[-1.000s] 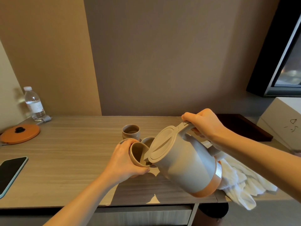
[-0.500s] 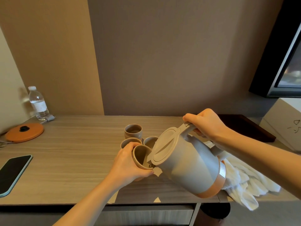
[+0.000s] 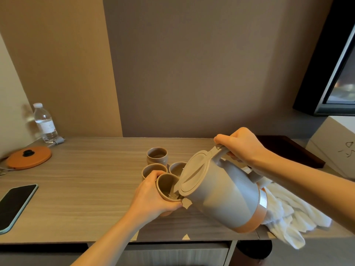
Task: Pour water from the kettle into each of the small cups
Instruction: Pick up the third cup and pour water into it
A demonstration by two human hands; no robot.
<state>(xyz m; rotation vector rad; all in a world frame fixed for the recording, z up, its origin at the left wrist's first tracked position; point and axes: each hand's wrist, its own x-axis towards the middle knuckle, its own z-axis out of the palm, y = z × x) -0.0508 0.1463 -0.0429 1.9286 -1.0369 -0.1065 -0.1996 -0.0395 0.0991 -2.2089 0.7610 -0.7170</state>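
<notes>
just in front of the three standing cups (image 3: 157, 156), the left hand (image 3: 153, 197) grips a tilted small cup (image 3: 166, 184); the right hand (image 3: 242, 145), curled round the handle (image 3: 218, 152), has tipped the kettle (image 3: 227, 196) further, so water (image 3: 171, 196) now glints inside: this fill is underway.

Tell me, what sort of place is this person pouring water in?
Probably a hotel room, though I can't be sure: a kettle with matching small cups on a wall-side desk, a water bottle and a white towel.
</notes>
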